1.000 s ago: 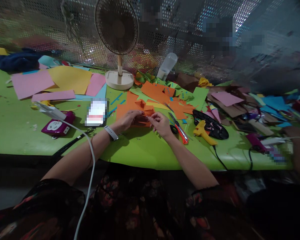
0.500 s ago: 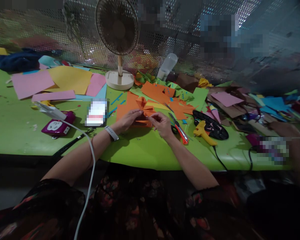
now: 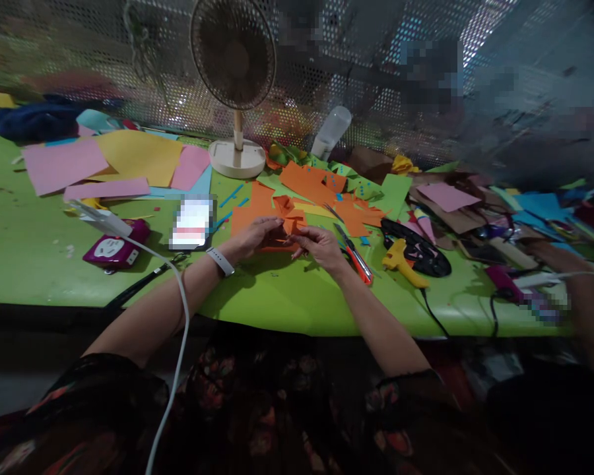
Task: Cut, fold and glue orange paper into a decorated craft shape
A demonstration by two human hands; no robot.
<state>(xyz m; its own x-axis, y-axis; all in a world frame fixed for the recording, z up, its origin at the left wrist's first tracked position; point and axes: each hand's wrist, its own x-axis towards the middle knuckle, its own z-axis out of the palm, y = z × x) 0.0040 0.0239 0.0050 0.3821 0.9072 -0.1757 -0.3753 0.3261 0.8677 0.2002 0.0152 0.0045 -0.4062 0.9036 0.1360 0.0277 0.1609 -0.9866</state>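
Between my hands is a folded piece of orange paper (image 3: 292,221), with creased points standing up. My left hand (image 3: 263,235) pinches its left side, and my right hand (image 3: 319,247) grips the right side between thumb and fingers. Under and behind it lie orange sheets (image 3: 245,219) on the green table (image 3: 287,297). Just right of my right hand rests a red craft knife (image 3: 359,260) with its blade pointing away. Beyond that are a yellow glue gun (image 3: 403,264) and a black palette-like tray (image 3: 438,262). My fingers hide part of the folded paper.
A white fan (image 3: 237,158) stands at the back beside a clear bottle (image 3: 334,128). Left of my arm are a lit phone (image 3: 192,221), a purple device (image 3: 116,247) and a white cable (image 3: 181,343). Another person's arm (image 3: 587,297) reaches in at the right.
The folded orange paper has turned and tilted slightly between my fingers. My right hand has shifted a little, its fingers now lower on the paper. The other person's arm has moved slightly.
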